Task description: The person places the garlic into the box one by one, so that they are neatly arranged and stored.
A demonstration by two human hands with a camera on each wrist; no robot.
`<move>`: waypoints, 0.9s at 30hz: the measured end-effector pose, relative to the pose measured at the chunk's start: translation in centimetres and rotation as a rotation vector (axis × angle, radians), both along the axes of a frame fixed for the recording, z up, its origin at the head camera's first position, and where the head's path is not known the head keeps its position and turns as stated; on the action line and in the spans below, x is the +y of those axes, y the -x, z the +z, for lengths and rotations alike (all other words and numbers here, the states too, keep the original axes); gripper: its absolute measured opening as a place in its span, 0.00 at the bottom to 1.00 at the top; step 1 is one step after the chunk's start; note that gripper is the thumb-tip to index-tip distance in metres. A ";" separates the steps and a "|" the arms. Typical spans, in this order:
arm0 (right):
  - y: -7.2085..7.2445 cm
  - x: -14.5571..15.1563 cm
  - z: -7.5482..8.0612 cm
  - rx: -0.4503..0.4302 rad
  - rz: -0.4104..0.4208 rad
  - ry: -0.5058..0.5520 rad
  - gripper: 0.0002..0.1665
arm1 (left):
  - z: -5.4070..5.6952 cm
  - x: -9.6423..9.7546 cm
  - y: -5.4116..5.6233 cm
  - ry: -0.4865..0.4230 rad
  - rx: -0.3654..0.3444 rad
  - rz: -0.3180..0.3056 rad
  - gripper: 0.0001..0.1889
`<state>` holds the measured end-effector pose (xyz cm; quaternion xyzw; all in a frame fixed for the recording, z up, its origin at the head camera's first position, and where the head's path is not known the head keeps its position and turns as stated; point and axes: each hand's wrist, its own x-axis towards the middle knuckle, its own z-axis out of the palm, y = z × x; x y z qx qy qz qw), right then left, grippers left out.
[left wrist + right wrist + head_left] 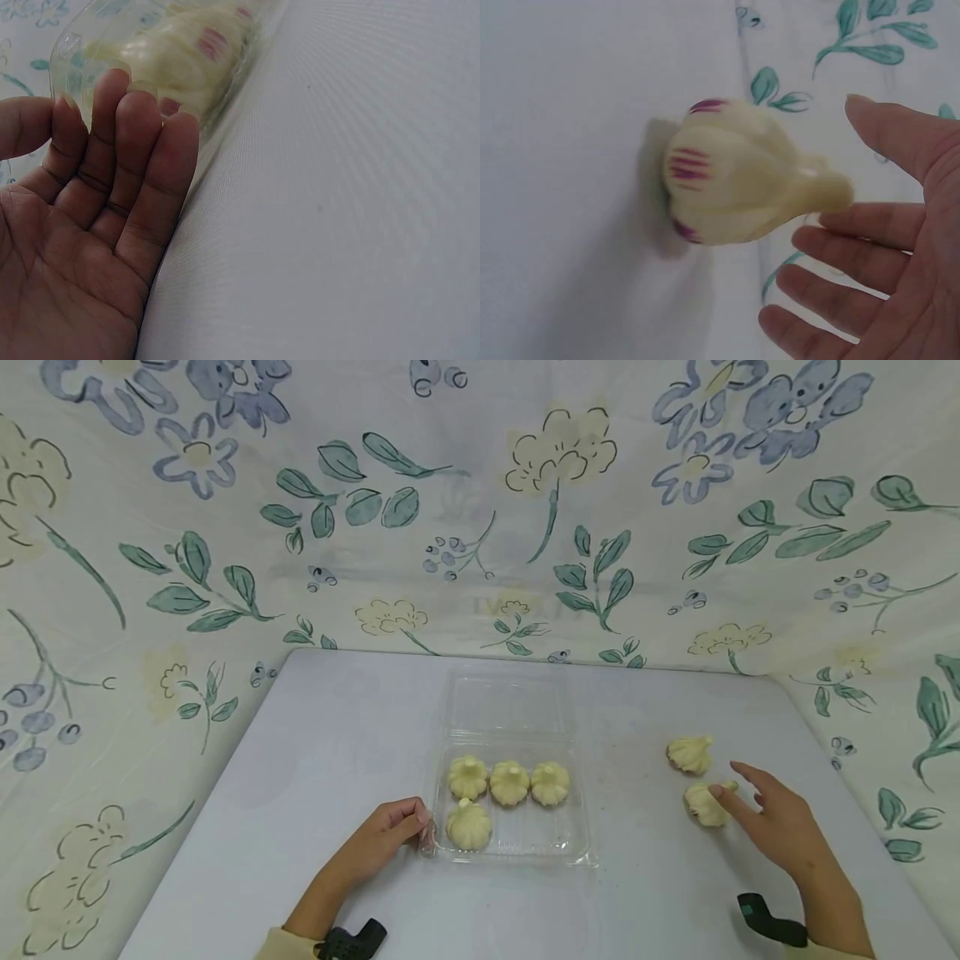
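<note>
A clear plastic clamshell container [536, 845] lies with its lid folded back. Inside are a row of three garlic bulbs, including one at the middle [510, 783], and another garlic bulb [469, 825] in front at the left. My left hand [386, 837] is at the container's front left corner, thumb and index finger pinching its edge; the left wrist view shows the other fingers [169, 169] along its side. To the right, my right hand [776, 822] reaches over a loose garlic bulb [735, 176], fingers spread around its stem end, thumb apart from it.
A second loose garlic bulb [688, 754] lies just behind the one by my right hand. The transparent lid [510, 703] extends toward the back of the white table [345, 727]. A floral cloth [480, 510] hangs behind and at both sides.
</note>
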<state>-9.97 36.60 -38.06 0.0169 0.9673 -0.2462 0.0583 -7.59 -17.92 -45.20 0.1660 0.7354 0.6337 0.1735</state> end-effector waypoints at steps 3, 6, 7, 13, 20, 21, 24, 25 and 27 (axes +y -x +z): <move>0.0 0.2 -0.8 0.023 -0.002 0.028 0.43 | 0.0 0.0 0.1 -0.005 -0.006 -0.003 0.17; -0.2 0.3 -1.5 0.034 0.007 0.060 0.39 | 0.0 0.0 0.1 -0.003 -0.007 -0.001 0.17; -0.2 0.3 -1.7 0.032 0.010 0.061 0.38 | 0.0 0.0 0.1 -0.001 -0.007 0.000 0.17; -0.1 0.2 -2.3 -0.002 -0.015 0.068 0.43 | 0.2 0.1 0.0 0.006 -0.010 0.001 0.16; -0.4 -0.2 -3.4 0.059 -0.034 0.125 0.38 | 0.3 0.2 0.0 0.011 0.016 -0.001 0.15; -0.4 -0.2 -3.4 0.070 -0.033 0.129 0.38 | 0.3 0.2 0.0 0.013 0.014 0.001 0.15; -0.4 -0.5 -3.4 0.086 -0.043 0.138 0.37 | 0.2 0.1 0.0 0.022 0.007 0.009 0.16; -0.4 -0.6 -3.4 0.084 -0.049 0.142 0.37 | 0.2 0.1 0.0 0.025 0.006 0.009 0.16; -0.6 -0.9 -3.4 0.091 -0.064 0.149 0.36 | 0.2 0.0 0.0 0.027 0.006 0.010 0.16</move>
